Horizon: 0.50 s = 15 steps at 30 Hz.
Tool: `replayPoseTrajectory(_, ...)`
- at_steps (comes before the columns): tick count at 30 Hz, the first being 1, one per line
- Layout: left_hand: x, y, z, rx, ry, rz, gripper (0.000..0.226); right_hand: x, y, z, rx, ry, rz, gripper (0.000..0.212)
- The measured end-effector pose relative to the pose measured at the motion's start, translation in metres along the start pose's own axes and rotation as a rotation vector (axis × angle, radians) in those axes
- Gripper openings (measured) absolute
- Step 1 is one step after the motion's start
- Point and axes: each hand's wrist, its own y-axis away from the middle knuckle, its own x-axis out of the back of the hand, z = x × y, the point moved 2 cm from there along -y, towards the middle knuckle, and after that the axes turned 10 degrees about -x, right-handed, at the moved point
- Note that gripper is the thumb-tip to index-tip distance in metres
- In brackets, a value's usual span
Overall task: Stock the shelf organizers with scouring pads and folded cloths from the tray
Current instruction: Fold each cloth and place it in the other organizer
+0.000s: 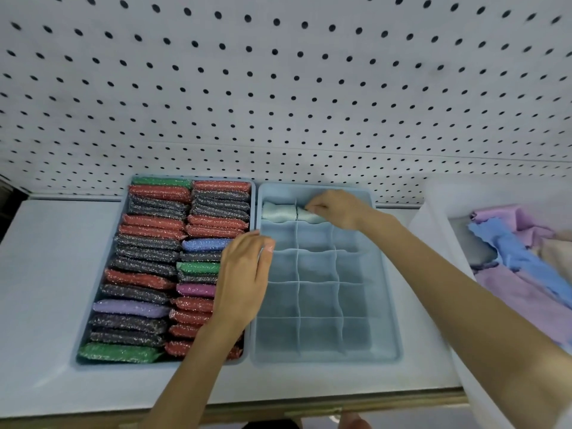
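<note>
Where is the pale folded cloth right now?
Head view: the pale folded cloth lies in the back row of the divided organizer, right of the scouring-pad organizer, with the right hand gripping its right end.

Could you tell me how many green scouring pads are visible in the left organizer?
3 green pads: one at the left column's back, one at its front, one mid-right column beside the left hand, which may hide others.

Pad-packed blue plastic organizer (123, 364) left on the shelf (40, 274), gridded blue plastic organizer (385, 305) just beside it, white plastic tray (445, 243) rightmost.
</note>
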Motion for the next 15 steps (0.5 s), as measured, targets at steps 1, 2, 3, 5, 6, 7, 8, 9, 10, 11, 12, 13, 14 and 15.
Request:
replayPoseTrajectory(1,0.000,0.000,0.001,-0.002,-0.003,-0.002,0.052,0.001,0.002,0.000,0.001,-0.025,-0.027,0.031)
replayPoseTrajectory(2,0.001,0.000,0.001,-0.004,-0.007,-0.004,0.053,0.001,0.004,0.000,0.002,-0.047,-0.039,0.033)
replayPoseTrajectory(3,0.002,0.000,0.001,-0.006,-0.012,-0.008,0.054,0.001,0.006,0.001,0.003,-0.082,-0.038,0.034)
replayPoseTrajectory(5,0.003,0.000,0.003,-0.003,-0.018,-0.024,0.056,0.003,0.014,0.005,-0.008,-0.176,0.006,0.036)
replayPoseTrajectory(6,0.003,0.000,0.005,0.002,-0.022,-0.033,0.057,0.006,0.020,0.008,-0.014,-0.217,0.047,0.037)
replayPoseTrajectory(7,0.004,0.000,0.008,0.004,-0.034,-0.037,0.059,0.011,0.028,0.011,-0.010,-0.258,0.099,0.036)
replayPoseTrajectory(8,0.005,-0.002,0.013,0.000,-0.053,-0.031,0.059,0.016,0.037,0.015,-0.003,-0.311,0.149,0.035)
replayPoseTrajectory(9,0.004,-0.003,0.021,-0.015,-0.068,-0.020,0.059,0.022,0.048,0.021,0.002,-0.383,0.187,0.033)
replayPoseTrajectory(10,0.003,-0.006,0.031,-0.040,-0.070,-0.012,0.057,0.028,0.061,0.028,0.012,-0.464,0.212,0.030)
replayPoseTrajectory(11,0.000,-0.009,0.044,-0.073,-0.059,-0.006,0.055,0.034,0.075,0.036,0.029,-0.539,0.228,0.028)
replayPoseTrajectory(12,-0.007,-0.013,0.058,-0.105,-0.027,-0.009,0.054,0.039,0.090,0.047,0.038,-0.598,0.249,0.025)
replayPoseTrajectory(13,-0.015,-0.016,0.075,-0.129,0.024,-0.020,0.054,0.043,0.107,0.060,0.036,-0.649,0.282,0.023)
replayPoseTrajectory(14,-0.026,-0.018,0.095,-0.137,0.095,-0.045,0.055,0.047,0.124,0.075,0.022,-0.706,0.323,0.020)
replayPoseTrajectory(15,-0.039,-0.019,0.116,-0.141,0.175,-0.080,0.055,0.049,0.143,0.093,0.007,-0.784,0.365,0.018)
